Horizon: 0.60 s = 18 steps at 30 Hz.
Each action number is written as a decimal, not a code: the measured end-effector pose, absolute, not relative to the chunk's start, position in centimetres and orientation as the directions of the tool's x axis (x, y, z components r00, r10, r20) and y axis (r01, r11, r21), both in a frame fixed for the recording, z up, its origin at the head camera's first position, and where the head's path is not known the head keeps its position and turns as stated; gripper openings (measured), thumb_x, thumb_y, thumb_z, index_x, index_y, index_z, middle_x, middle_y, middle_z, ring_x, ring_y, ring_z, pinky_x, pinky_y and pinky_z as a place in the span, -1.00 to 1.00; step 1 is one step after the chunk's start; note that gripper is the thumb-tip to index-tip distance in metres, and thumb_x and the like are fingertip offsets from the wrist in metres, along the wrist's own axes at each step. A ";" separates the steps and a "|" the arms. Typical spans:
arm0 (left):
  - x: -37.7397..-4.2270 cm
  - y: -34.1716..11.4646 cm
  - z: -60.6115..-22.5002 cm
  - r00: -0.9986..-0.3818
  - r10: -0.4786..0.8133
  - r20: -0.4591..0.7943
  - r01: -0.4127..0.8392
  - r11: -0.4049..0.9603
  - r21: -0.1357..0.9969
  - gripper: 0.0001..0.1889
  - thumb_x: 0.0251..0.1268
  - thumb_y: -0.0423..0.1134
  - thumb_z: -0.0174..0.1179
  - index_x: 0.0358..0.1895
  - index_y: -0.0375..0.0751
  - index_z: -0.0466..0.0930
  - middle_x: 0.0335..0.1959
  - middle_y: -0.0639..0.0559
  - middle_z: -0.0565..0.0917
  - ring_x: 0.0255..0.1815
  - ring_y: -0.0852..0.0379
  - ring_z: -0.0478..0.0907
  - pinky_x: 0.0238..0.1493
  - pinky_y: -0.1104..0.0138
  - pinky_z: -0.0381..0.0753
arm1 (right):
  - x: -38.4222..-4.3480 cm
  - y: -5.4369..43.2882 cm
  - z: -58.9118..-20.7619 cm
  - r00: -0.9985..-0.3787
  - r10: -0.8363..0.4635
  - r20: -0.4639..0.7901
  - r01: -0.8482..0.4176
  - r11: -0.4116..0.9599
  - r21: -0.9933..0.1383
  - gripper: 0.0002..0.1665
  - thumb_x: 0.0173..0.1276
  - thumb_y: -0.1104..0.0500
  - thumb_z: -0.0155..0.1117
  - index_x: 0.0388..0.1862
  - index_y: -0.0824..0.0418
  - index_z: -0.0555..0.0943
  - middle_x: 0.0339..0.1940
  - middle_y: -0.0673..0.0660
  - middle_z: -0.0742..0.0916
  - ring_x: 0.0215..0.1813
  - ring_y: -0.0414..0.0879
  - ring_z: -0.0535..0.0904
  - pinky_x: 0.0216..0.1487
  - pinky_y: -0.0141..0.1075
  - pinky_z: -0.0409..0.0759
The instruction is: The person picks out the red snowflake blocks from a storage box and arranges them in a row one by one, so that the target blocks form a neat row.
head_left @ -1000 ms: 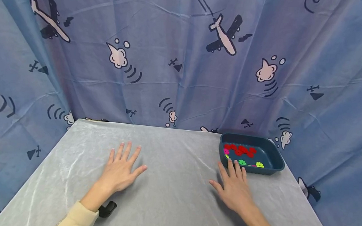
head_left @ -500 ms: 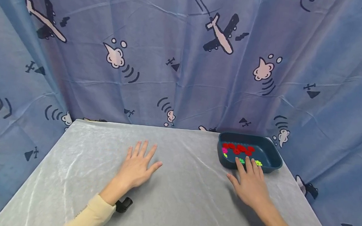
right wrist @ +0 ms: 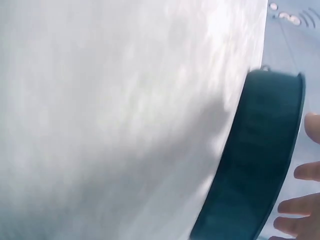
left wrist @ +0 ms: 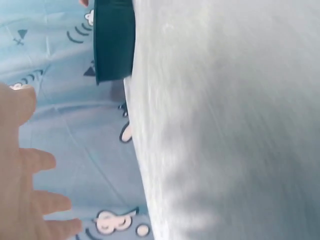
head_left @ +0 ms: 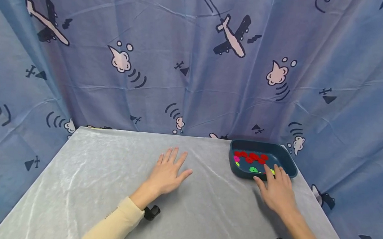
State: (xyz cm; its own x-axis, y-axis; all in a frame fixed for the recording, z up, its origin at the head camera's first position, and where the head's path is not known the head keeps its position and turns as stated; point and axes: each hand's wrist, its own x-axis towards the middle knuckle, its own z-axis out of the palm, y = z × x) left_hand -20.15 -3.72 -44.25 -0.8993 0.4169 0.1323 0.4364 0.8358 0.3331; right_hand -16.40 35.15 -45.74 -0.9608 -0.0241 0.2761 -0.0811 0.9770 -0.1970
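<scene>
A dark teal tray (head_left: 283, 161) stands at the far right of the table in the head view. Inside it lie several red flower-shaped pieces (head_left: 252, 157), a pink one (head_left: 236, 159), a green one (head_left: 253, 169) and yellow bits. My right hand (head_left: 278, 194) hovers at the tray's near side, fingers spread, its fingertips overlapping the near rim. The right wrist view has the tray's outer wall (right wrist: 257, 155) with those fingers beyond it. Over the middle of the table, my left hand (head_left: 167, 174) is spread palm down and holds nothing.
A pale grey cloth (head_left: 94, 172) covers the table. Behind it and along both sides hangs a blue curtain (head_left: 155, 60) printed with airplanes. Black wrist straps (head_left: 152, 212) show at both wrists.
Both hands have moved to the right, the left toward the table's middle. The right fingertips have shifted along the tray's near rim. The pieces stay in the tray.
</scene>
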 end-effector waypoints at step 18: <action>-23.3 3.8 -44.6 -0.857 0.470 0.212 0.513 0.736 0.440 -0.33 0.61 0.25 -0.24 0.61 0.00 0.18 0.59 -0.18 0.21 0.57 -0.14 0.18 0.45 -0.04 0.29 | -18.4 40.4 -46.1 -0.949 0.113 0.294 0.031 0.962 -0.272 -0.27 0.64 -0.12 -0.03 0.40 0.50 0.32 0.36 0.65 0.30 0.42 0.58 0.09 0.32 0.45 0.07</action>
State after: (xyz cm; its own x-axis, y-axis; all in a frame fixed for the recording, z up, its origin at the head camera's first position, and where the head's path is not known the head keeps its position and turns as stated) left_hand -23.26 3.84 -44.57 -0.8566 0.4704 0.2120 0.5135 0.7364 0.4404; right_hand -18.35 40.43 -46.08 -0.9490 0.1134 0.2943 0.0305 0.9618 -0.2720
